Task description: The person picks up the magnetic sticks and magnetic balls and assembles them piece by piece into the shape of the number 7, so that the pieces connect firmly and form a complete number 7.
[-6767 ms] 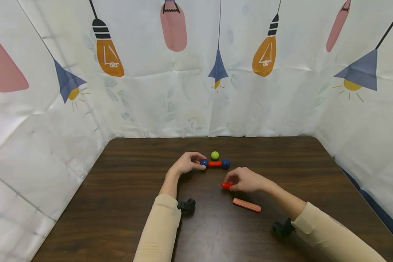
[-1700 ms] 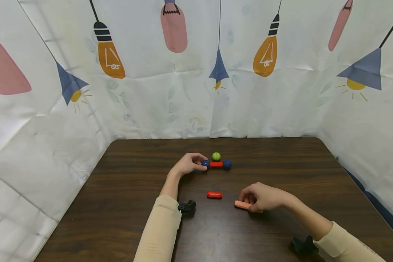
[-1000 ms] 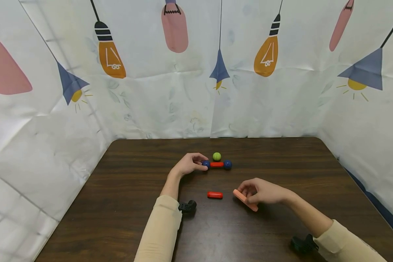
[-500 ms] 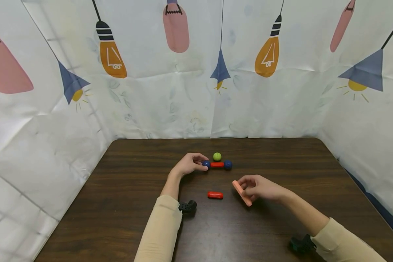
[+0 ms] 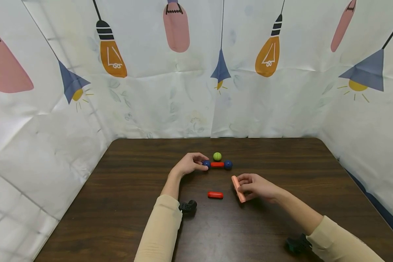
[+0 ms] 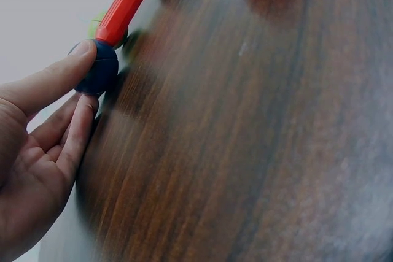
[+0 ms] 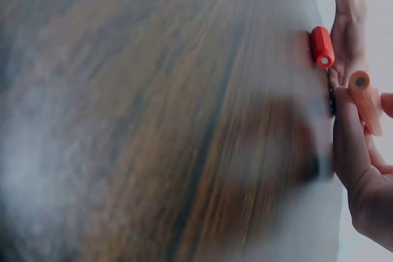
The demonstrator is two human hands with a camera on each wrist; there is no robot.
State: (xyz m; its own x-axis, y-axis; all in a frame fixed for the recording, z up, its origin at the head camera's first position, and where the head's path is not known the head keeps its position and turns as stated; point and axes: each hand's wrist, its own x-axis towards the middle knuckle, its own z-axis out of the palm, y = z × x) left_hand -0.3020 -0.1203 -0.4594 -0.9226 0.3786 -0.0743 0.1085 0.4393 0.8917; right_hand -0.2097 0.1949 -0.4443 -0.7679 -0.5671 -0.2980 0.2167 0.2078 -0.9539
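My left hand (image 5: 190, 164) pinches the left blue ball (image 6: 98, 69) between thumb and fingers. From that ball a short red rod (image 5: 217, 165) runs to a second blue ball (image 5: 228, 165), all joined in a line on the table. Between thumb and fingers, my right hand (image 5: 256, 186) grips a longer orange rod (image 5: 238, 189), held tilted; its end in the right wrist view shows a round grey metal disc. A loose red rod (image 5: 215, 195) lies on the table, left of the right hand.
A small green ball (image 5: 217, 156) sits just behind the joined pieces. The brown wooden table (image 5: 134, 218) has a printed white curtain (image 5: 170, 91) behind it and at its sides. A dark band with a camera is on each wrist.
My right hand released the red rod on the table, then took up the orange rod, raised it and turned it steeper while shifting slightly left. The left hand keeps its hold.
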